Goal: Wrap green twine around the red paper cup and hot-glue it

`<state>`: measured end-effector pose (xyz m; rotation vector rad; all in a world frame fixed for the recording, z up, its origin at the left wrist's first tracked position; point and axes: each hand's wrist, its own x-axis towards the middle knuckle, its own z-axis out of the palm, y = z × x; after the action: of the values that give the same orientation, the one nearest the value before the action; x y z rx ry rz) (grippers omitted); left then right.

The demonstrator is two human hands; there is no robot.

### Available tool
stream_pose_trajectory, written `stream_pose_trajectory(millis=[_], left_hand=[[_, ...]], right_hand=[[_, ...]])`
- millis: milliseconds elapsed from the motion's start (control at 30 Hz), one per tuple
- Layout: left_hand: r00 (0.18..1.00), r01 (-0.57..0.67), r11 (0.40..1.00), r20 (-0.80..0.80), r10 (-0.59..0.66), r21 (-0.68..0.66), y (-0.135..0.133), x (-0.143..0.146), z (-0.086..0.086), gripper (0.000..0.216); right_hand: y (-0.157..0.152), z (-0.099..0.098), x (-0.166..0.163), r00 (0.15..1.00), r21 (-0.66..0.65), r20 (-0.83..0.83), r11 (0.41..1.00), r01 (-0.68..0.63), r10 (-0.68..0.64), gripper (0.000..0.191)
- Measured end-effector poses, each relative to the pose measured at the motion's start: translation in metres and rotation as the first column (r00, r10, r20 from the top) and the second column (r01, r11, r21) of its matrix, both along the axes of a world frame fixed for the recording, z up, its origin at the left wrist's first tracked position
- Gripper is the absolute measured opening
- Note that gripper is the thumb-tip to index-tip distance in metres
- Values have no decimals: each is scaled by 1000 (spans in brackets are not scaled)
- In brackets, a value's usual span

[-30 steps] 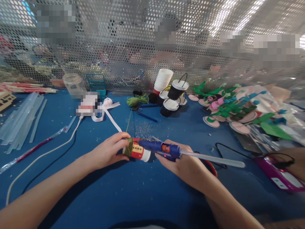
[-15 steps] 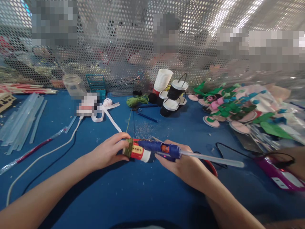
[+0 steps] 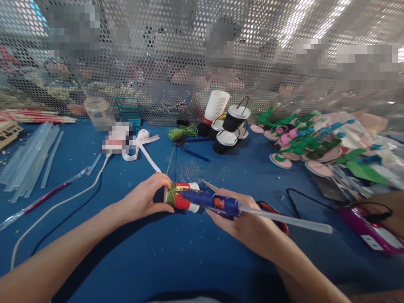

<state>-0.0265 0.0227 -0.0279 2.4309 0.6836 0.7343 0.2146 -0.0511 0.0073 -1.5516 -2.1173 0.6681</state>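
My left hand [image 3: 142,198] grips a red and white paper cup [image 3: 185,205] lying on its side, thumb and fingers at its left end. Green yarn [image 3: 171,196] is wound around that end, and a strand runs back to a ball of green yarn [image 3: 179,133]. In my right hand [image 3: 252,223] is a blue glue gun [image 3: 227,203], its nozzle over the cup beside the yarn. A long clear glue stick [image 3: 293,221] juts from its rear. Past my right hand show a pointed blade [image 3: 208,185] and a red and black handle [image 3: 274,209], partly hidden.
White ribbon [image 3: 150,158] lies behind my left hand. Stacked paper cups [image 3: 217,105] and black-wrapped cups [image 3: 224,142] stand at the back. Clear glue sticks [image 3: 30,160] and a white cable [image 3: 59,204] are left. Green craft plants [image 3: 299,145] and a purple power strip [image 3: 362,231] are right.
The cup has rolled in my left hand, so its printed yellow label shows less. My left fingers have shifted on it. The glue gun's nozzle sits slightly lower.
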Motion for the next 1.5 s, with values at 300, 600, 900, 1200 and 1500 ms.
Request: stream_pose_trajectory(millis=[300,600,900,1200,1500], left_hand=[[995,-87,985,-67,78,-150,0,0,5,35],[995,-89,983,-47,83,-159,0,1,5,35],[992,-115,970,-69,103,-212,0,0,5,35],[996,-82,982,-37,77,-169,1,0,4,35],[1000,-11,999,-14,11,34,0,-2,2,30]], right_hand=[[-2,4,-2,998,25,58,1000,13,-15,7],[-3,2,0,998,84,61,996,28,-33,7],[-4,4,-1,1000,38,2,999,6,-6,6],[3,7,0,995,-35,-100,999,22,-26,6],[26,4,7,877,-238,-374,945,223,-302,17]])
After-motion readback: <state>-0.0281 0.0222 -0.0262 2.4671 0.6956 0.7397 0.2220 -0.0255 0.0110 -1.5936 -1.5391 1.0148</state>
